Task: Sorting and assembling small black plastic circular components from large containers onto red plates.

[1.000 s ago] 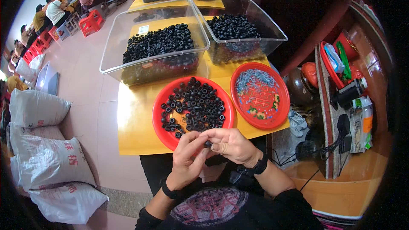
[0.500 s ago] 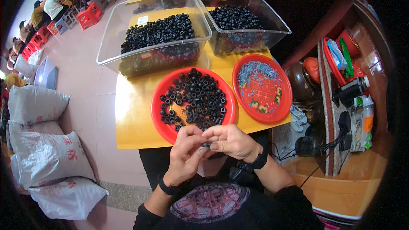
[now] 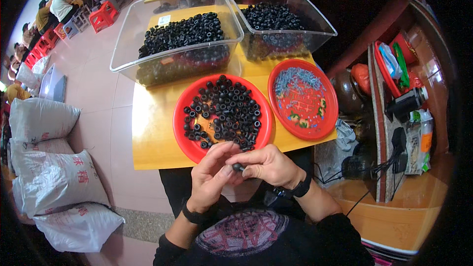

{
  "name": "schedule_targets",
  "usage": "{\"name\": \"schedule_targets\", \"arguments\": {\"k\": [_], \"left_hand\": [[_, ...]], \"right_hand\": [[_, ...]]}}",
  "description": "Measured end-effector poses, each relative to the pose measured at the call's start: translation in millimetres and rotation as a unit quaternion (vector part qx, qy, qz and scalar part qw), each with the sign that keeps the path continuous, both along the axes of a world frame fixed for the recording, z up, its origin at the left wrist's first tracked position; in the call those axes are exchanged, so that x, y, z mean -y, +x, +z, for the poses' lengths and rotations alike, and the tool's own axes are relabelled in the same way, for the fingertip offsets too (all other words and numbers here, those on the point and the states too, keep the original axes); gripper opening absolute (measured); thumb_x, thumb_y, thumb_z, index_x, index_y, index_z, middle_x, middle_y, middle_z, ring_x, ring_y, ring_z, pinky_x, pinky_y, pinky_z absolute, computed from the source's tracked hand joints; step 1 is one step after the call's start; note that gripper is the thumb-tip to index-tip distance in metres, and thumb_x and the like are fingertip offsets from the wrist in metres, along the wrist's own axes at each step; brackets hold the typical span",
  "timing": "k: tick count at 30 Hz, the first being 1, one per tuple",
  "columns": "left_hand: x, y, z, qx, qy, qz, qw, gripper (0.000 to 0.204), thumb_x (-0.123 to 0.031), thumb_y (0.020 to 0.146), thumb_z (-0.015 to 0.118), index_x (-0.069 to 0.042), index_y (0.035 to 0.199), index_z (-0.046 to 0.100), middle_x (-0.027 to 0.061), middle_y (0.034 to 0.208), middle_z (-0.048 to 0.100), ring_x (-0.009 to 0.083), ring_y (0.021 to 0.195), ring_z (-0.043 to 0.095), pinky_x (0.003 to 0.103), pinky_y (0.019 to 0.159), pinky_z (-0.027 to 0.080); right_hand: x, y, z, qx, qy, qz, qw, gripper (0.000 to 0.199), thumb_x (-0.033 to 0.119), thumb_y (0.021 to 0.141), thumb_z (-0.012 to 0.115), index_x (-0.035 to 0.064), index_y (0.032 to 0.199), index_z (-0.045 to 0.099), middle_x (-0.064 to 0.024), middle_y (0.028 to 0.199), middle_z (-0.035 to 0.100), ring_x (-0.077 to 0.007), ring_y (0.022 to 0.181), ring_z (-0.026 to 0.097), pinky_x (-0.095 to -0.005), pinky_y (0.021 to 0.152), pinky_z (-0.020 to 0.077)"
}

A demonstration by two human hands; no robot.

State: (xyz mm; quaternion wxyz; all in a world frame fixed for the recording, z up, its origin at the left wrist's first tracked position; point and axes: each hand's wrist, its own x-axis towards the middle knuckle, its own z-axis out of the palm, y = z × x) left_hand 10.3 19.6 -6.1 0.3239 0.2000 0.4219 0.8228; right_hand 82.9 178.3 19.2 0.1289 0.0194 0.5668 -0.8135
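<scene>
A small round black cap-like piece is pinched between the thumb and index finger of my right hand, just past the near rim of a red plastic tray. My left hand is beside it, its thumb apart from its curved fingers and the thumb tip close to the piece. Some of the left fingertips are hidden behind the right hand. The round red tray holds many similar black pieces, several showing hollow ends. A second red tray, to the right, has small clear-bluish bits on its far part.
Two clear plastic bins with black pieces stand farther back on the yellow table. White sacks are stacked on the floor at left. At right, a shelf carries a dark bottle and cables. People sit far left.
My left thumb and fingers have spread apart and moved slightly left. The black piece, earlier between both hands' fingertips, now shows more clearly in my right pinch.
</scene>
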Motion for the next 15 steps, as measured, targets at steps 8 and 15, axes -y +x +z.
{"name": "schedule_targets", "arguments": {"k": [8,15], "left_hand": [[-15,-1,8,-0.325,-0.099,0.002,0.94,0.031,-0.005,0.075,0.063,0.003,0.104,0.059,0.0175,0.104,0.058,0.025,0.095,0.058,0.031,0.081,0.045],[-19,1,-3,-0.309,-0.109,0.017,0.945,0.022,-0.002,0.078,0.06,0.006,0.099,0.06,0.0172,0.098,0.061,0.0233,0.089,0.06,0.029,0.079,0.047]], "right_hand": [[12,5,-4,-0.103,0.108,-0.056,0.987,0.013,0.004,0.084,0.052,-0.0012,0.081,0.063,-0.0005,0.075,0.062,-0.0062,0.075,0.054,-0.0246,0.065,0.0453],[13,8,-15,-0.072,0.09,-0.071,0.991,0.014,0.0,0.083,0.049,-0.0019,0.083,0.063,-0.0009,0.077,0.062,-0.0071,0.077,0.055,-0.0252,0.067,0.0454]]}}
